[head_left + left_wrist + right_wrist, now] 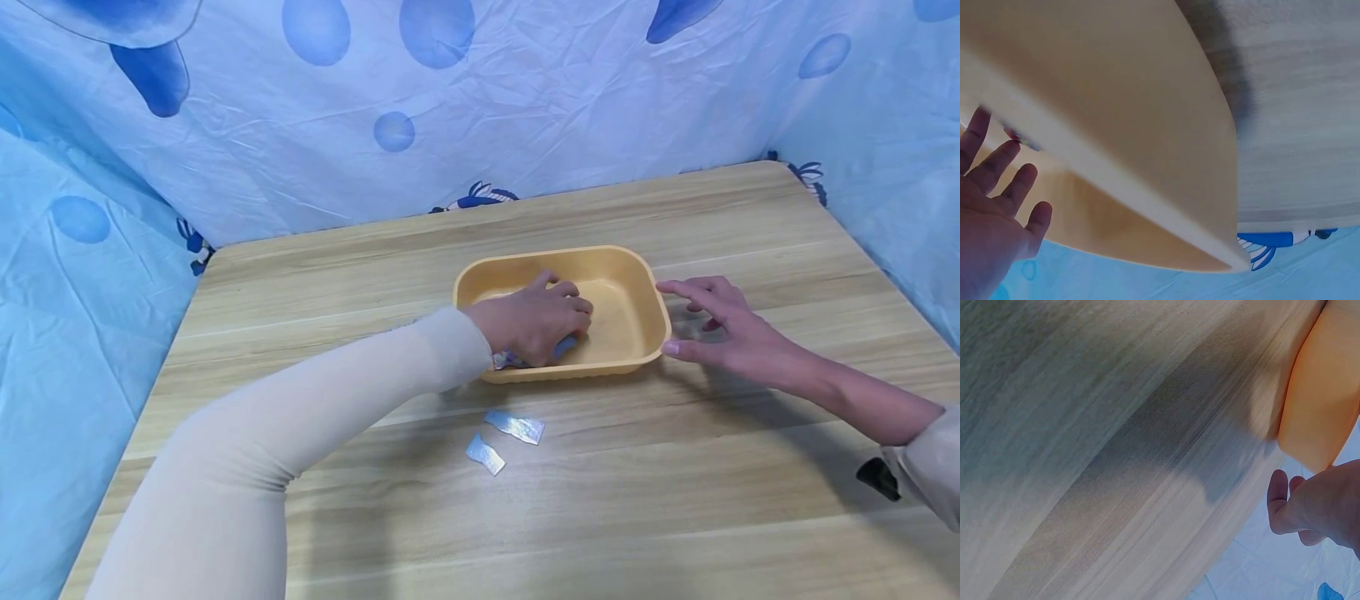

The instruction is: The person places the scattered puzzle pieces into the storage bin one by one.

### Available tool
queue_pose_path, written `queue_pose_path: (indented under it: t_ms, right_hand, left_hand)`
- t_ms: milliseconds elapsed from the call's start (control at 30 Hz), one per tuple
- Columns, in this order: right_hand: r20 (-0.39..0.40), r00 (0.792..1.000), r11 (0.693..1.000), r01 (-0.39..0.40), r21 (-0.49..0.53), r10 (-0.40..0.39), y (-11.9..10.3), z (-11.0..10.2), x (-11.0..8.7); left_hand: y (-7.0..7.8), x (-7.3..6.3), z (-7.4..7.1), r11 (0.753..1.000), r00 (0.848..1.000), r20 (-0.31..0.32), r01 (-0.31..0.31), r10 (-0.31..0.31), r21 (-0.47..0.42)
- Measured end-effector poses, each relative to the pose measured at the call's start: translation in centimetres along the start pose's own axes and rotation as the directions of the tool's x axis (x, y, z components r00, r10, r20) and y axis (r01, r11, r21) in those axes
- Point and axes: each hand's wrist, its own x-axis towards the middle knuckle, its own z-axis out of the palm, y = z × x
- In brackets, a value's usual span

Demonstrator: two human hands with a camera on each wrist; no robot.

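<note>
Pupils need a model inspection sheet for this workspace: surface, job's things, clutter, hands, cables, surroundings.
Surface: wood-grain table.
Job's things: yellow tray on the table, a blue item and a patterned item partly hidden inside; two silvery pieces lie in front.
Clutter: dark object beside the right sleeve; identity unclear.
Left hand: inside the tray, over the items; grip unclear.
Right hand: at the tray's right end, holding nothing; contact unclear.
Cables: nothing seen.
Surroundings: blue printed cloth behind and at both sides.
</note>
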Motion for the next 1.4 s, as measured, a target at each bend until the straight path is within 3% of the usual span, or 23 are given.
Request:
queue_pose_path:
  t_ms: [200, 733, 1033, 1300, 1400]
  right_hand:
    - [0.003, 1.000, 1.000, -0.011, -0.005, 0.011, -0.2, -0.1, 0.1]
    - [-0.010, 0.999, 0.999, 0.032, -0.010, -0.032, -0.4, -0.2, 0.0]
    - [-0.027, 0.998, 0.999, 0.053, 0.002, -0.052, -0.4, -0.1, 0.0]
    - [-0.027, 0.997, 0.998, 0.065, -0.011, -0.065, -0.4, -0.1, 0.1]
    - [-0.026, 0.998, 0.999, 0.051, -0.018, -0.052, -0.5, -0.1, 0.1]
  left_hand:
    - [-0.2, -0.5, 0.0, 1.000, 1.000, -0.029, -0.012, 0.011, -0.010]
    - [-0.3, -2.2, -1.7, 0.995, 0.995, -0.066, 0.069, -0.074, -0.068]
    - [-0.6, -4.3, -2.4, 0.981, 0.981, -0.156, 0.092, -0.118, -0.168]
    - [-0.5, -6.2, -2.4, 0.974, 0.967, -0.206, 0.108, -0.150, -0.200]
    - [-0.3, -6.9, -2.2, 0.975, 0.957, -0.252, 0.095, -0.145, -0.201]
